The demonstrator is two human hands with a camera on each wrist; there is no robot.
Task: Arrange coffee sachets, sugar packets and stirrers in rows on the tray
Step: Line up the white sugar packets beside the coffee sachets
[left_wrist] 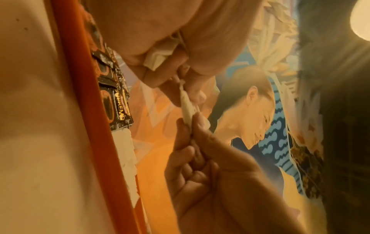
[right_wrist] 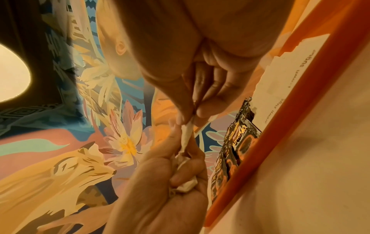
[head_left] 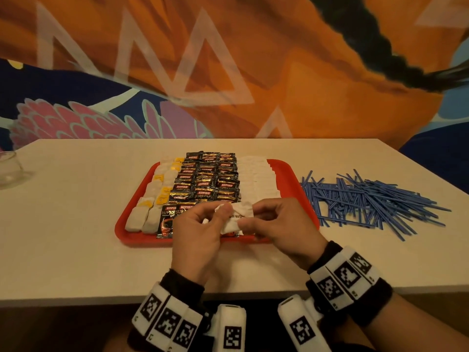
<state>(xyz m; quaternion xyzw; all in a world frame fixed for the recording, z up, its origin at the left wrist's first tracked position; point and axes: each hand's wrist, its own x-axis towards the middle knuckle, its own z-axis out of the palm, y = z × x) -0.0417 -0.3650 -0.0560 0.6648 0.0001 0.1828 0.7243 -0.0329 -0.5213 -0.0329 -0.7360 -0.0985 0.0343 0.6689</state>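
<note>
My left hand [head_left: 196, 231] and right hand [head_left: 275, 226] are hovering just over the near edge of the red tray [head_left: 121, 228], both pinching the same white sugar packet [head_left: 237, 214] between thumb and fingertips; the left is also bunching more white packets in its palm. On the tray, dark coffee sachets [head_left: 205, 180] are lying in rows down the middle, with white sugar packets in rows [head_left: 256, 181] on their right and white and yellow packets [head_left: 154, 196] on their left. The blue stirrers [head_left: 368, 201] are lying in a loose heap on the counter [head_left: 76, 224], right of the tray and apart from it. Far left of the tray, a glass [head_left: 9, 168] is standing.
</note>
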